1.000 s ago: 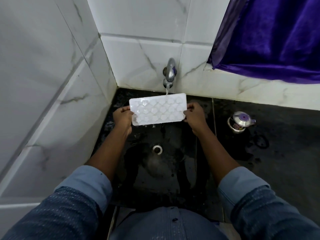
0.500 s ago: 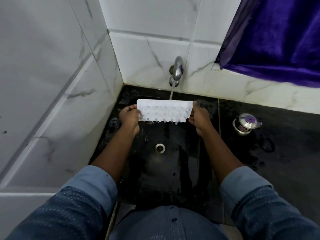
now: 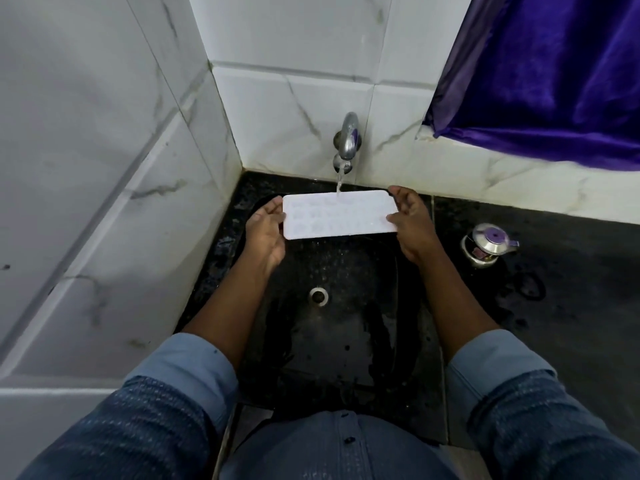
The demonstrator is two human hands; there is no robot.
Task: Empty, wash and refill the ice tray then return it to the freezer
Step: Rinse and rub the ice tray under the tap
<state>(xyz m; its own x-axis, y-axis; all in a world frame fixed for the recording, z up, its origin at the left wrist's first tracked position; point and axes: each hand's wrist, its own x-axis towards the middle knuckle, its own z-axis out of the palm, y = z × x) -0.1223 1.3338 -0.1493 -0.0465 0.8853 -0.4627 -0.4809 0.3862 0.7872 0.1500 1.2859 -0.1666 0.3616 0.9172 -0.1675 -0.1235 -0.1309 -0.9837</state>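
Note:
A white plastic ice tray (image 3: pixel 339 214) is held level over the black sink (image 3: pixel 346 334), right under the chrome tap (image 3: pixel 347 140). A thin stream of water runs from the tap onto the tray's far edge. My left hand (image 3: pixel 265 233) grips the tray's left end, thumb on top. Its right end is gripped by my right hand (image 3: pixel 412 225). The tray's face looks nearly flat and pale, with only faint cell outlines showing.
A drain hole (image 3: pixel 318 295) lies in the sink bottom below the tray. On the wet black counter to the right stands a small steel pot with a purple-knobbed lid (image 3: pixel 486 245). White marble-look tiles close off the left and back. Purple cloth (image 3: pixel 554 74) hangs at upper right.
The tray was tipped on edge under the stream half a second ago and is now turned back level, showing a flatter face. Both hands kept their hold on its ends.

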